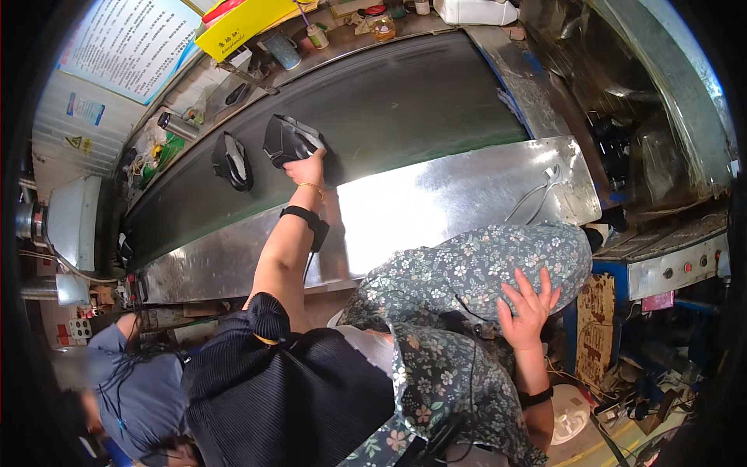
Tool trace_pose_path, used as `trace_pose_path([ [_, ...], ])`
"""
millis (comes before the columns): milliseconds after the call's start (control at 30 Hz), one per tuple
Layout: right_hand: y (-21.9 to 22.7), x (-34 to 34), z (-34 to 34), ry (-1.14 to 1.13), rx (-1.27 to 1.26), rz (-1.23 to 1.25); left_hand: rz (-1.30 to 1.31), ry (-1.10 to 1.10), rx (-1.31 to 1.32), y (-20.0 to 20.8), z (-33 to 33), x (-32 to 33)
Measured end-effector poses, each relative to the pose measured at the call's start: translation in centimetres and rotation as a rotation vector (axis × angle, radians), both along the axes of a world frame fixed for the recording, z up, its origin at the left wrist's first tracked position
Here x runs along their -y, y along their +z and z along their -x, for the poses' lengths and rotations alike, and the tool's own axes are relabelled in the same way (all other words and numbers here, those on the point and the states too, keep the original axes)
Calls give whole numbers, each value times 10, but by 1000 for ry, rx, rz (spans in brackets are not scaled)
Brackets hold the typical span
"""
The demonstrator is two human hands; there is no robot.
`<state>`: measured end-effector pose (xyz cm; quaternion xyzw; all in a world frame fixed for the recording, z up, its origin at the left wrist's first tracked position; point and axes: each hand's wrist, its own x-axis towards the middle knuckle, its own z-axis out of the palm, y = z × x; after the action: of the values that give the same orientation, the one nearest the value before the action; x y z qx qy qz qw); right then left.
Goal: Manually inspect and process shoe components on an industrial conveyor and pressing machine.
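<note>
My left arm reaches out over a dark conveyor belt (405,97). My left hand (304,169) is closed on the near end of a black shoe upper (282,140), which has a pale grey inside edge. To its left on the belt lies a second black shoe upper (226,165), also with a light strip along its opening. Nothing touches that one. My right hand (527,310) holds nothing; its fingers are spread above the flowered apron (459,268) over my lap.
A shiny metal ledge (389,210) runs along the belt's near side, with metal tongs or scissors (537,191) at its right. Beyond the belt stand a yellow bin (241,31), a grey mug (282,50) and a jar (382,29). Another person (144,389) is at lower left.
</note>
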<state>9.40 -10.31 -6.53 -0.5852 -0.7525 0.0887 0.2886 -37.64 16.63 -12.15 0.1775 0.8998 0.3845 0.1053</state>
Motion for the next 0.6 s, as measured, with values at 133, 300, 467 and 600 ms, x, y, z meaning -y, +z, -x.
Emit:
trace_pose_path([
  [133,-1,3,-1,-14,-4,-12,-227,-30,304,-14,-6,-14],
  [300,9,1,4,-43,-29,-22,-119,-75,239,4,-14,-14],
  [467,31,-4,-3,-36,-97,45,-135,-637,580,79,-32,51],
  [600,55,-20,-19,-390,-619,300,-316,-1107,1222,135,-83,108],
])
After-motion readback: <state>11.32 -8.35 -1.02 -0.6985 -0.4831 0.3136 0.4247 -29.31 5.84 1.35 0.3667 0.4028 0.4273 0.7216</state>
